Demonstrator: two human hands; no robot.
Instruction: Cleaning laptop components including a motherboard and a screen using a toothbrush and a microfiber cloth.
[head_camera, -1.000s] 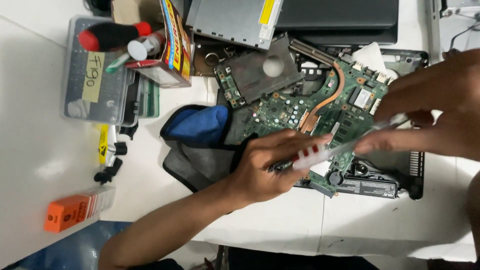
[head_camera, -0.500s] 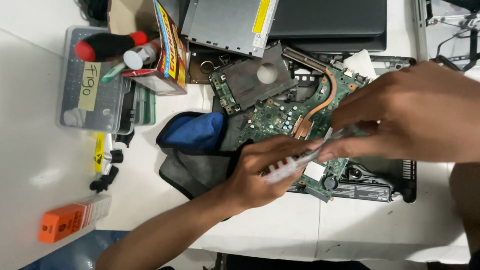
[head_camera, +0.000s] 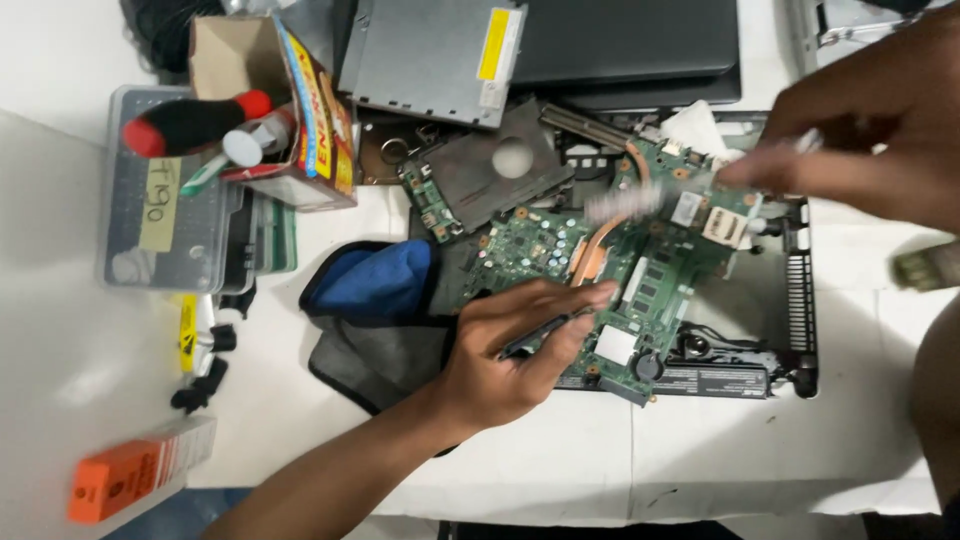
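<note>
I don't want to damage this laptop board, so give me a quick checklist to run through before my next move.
1. Left hand grips the thin dark tool firmly: ok.
2. Tool tip in view on the green motherboard: cannot tell, fingers cover it.
3. Right hand steady: not ok, it is motion-blurred.
4. What the right hand holds: cannot tell, only a pale blurred streak.
5. Board seated in the laptop base: ok, it lies inside.
6. Blue and grey pouch clear of the board: not ok, it touches the board's left edge.
</note>
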